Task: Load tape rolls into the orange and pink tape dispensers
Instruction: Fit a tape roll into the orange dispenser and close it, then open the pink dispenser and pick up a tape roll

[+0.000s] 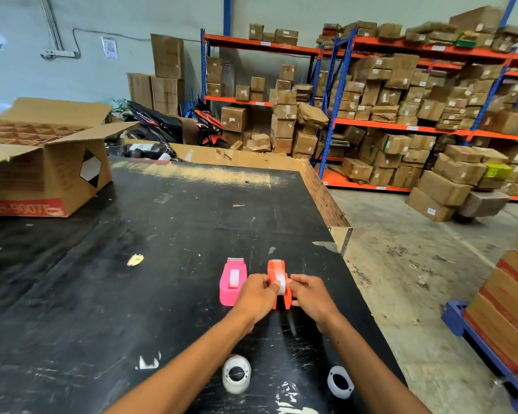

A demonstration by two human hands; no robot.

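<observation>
Seating tape in the orange plastic tape dispenser (278, 283)

Left hand (256, 297) and right hand (310, 295) are pinching the white tape roll (281, 282) from both sides, fingers pressed together, probably centring it.

only thing readable is "9007e" in white on the red band of the open cardboard box (47, 174), far left.

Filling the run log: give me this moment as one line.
left hand, right hand: on roll in orange dispenser | pink dispenser: roll in | two spare rolls near edge
</observation>
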